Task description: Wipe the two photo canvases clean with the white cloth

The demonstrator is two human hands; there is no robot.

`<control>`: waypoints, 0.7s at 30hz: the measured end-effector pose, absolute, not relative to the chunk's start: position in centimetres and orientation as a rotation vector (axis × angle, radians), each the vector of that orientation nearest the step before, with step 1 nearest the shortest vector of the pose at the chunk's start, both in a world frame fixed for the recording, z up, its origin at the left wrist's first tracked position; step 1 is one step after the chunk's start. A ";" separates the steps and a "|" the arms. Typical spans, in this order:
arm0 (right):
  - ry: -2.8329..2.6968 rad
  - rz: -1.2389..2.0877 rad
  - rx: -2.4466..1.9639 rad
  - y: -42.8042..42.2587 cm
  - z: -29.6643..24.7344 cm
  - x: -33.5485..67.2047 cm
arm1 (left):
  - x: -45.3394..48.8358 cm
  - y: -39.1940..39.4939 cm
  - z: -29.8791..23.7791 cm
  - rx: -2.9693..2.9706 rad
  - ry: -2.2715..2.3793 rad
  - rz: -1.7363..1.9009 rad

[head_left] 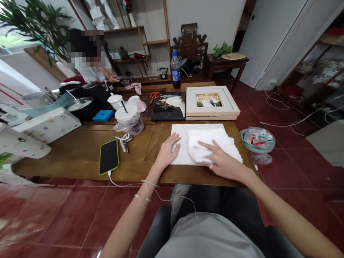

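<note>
A flat white sheet or board (179, 134) lies near the table's front edge, ragged along its right side. On it is a soft, raised white mass (196, 137) with a rounded left edge; I cannot tell what it is made of. My right hand (221, 159) rests on that mass, index finger stretched out and the others partly bent, holding nothing I can see. At the sheet's left edge lies my left hand (167, 150), fingers apart and slightly curved, touching the sheet.
Behind the sheet are a white framed picture (193, 105) and a dark textured panel (162, 110). To the left lie a charging phone (108, 157), a lidded cup (127, 115) and orange-handled scissors (154, 95). A bottle (175, 71) stands behind; another person (92, 73) sits across.
</note>
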State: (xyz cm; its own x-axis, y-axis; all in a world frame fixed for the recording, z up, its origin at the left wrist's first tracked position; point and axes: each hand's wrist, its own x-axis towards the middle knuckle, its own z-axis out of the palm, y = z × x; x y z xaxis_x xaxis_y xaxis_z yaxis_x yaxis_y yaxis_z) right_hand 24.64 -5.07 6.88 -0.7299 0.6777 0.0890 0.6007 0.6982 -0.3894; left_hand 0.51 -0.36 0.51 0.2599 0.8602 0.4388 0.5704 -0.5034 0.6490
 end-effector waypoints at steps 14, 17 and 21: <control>-2.544 0.437 -1.084 -0.5 5.6 23.7 | 0.4 -0.4 0.4 2.186 1.317 1.098; -2.470 0.406 -1.192 2.0 5.2 22.7 | 0.4 -0.4 0.6 2.182 1.317 1.093; -2.417 0.266 -1.333 2.4 4.7 21.1 | 0.4 -0.3 0.6 2.181 1.314 1.089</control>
State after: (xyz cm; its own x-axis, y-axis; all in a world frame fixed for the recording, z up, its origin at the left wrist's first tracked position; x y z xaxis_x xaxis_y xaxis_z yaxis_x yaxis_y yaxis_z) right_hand 21.12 2.38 4.71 -0.4864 0.8443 0.2251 0.7752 0.5358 -0.3346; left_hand 0.44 -0.33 0.56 0.2663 0.8647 0.4259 0.5790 -0.4968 0.6464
